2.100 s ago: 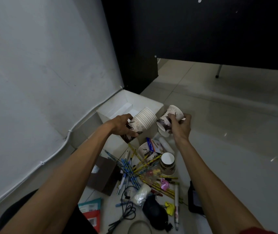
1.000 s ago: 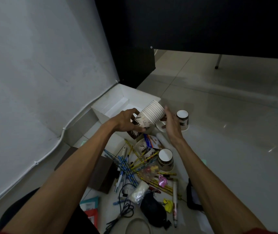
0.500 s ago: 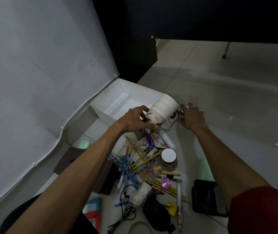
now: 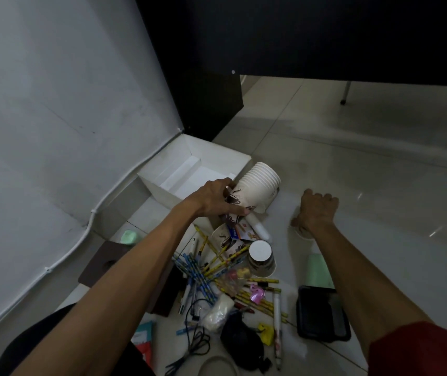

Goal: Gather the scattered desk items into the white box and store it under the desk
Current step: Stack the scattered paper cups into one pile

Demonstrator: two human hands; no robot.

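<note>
The open white box (image 4: 211,154) stands on the floor against the wall, by the dark desk panel (image 4: 211,104). My left hand (image 4: 213,199) grips a tilted stack of paper cups (image 4: 260,185) just right of the box's near corner. My right hand (image 4: 316,210) is down at the floor tiles to the right, fingers curled over a paper cup (image 4: 302,235) of which only a white rim shows. An upside-down paper cup (image 4: 261,257), another cup on its side (image 4: 223,238) and a heap of pencils (image 4: 217,270) lie below the hands.
A white tube (image 4: 257,226), a white marker (image 4: 276,318), a black pouch (image 4: 241,344), a cable (image 4: 195,346) and a pink clip (image 4: 256,294) lie among the pencils. A black case (image 4: 322,316) and a green pad (image 4: 318,270) sit right; a brown box (image 4: 103,264) sits left.
My right hand has left the stack, moved right and come down over a cup on the floor. My left hand keeps the tilted stack beside the box.
</note>
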